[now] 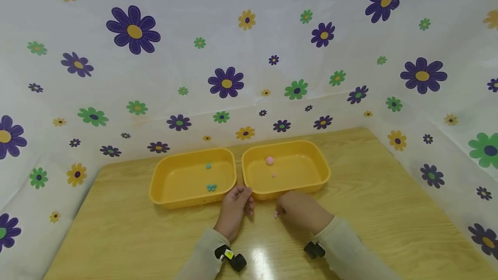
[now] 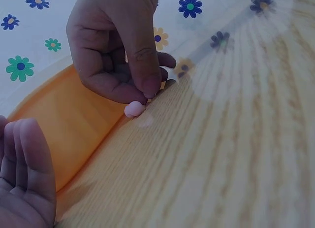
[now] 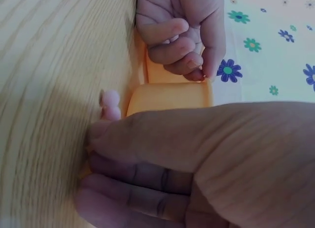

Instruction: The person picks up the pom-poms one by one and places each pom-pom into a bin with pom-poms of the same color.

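My right hand (image 1: 301, 211) is low over the table in front of the right yellow tray (image 1: 326, 172). Its thumb and index fingertips pinch at a pair of small pink balls (image 2: 134, 109), which stick out past the thumb tip in the right wrist view; any part between the fingers is hidden. My left hand (image 1: 233, 211) holds the near left corner of that tray, thumb and index finger meeting at the rim in the right wrist view, other fingers curled. Inside the right tray lie a larger pink ball (image 1: 270, 160) and a tiny pink one (image 1: 273, 175).
Left of it stands a second yellow tray (image 1: 167, 180), with a single teal ball (image 1: 208, 166) and a cluster of teal balls (image 1: 212, 187). Both trays sit on a wooden table (image 1: 369, 211). Behind and beside it hangs a white flower-print sheet (image 1: 167, 68).
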### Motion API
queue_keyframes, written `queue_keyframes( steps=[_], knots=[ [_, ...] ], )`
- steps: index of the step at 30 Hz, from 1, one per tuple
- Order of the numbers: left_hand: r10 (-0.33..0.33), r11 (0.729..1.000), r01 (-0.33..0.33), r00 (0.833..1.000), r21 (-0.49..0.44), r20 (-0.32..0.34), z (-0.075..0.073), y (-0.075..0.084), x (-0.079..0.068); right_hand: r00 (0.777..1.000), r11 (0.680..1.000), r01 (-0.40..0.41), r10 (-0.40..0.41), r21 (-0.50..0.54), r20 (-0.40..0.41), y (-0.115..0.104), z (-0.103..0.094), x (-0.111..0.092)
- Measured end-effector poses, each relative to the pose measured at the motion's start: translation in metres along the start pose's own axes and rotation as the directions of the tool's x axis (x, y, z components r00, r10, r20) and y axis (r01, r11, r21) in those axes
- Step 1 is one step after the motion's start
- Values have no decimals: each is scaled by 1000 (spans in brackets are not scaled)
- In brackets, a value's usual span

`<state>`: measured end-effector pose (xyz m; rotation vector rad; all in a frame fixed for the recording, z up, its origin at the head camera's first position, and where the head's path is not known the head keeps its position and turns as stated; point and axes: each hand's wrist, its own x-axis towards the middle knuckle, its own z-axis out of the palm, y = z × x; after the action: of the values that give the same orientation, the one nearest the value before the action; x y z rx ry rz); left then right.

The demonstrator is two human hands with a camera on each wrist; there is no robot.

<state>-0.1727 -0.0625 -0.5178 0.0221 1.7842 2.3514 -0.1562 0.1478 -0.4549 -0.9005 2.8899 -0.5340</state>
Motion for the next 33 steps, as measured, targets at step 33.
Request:
queue_keyframes(
  steps=[33],
  knots=[
    [14,1000,-14,1000,8,8,0,0,-1,994,992,-105,102,75,42,-2,0,-4]
  ],
)
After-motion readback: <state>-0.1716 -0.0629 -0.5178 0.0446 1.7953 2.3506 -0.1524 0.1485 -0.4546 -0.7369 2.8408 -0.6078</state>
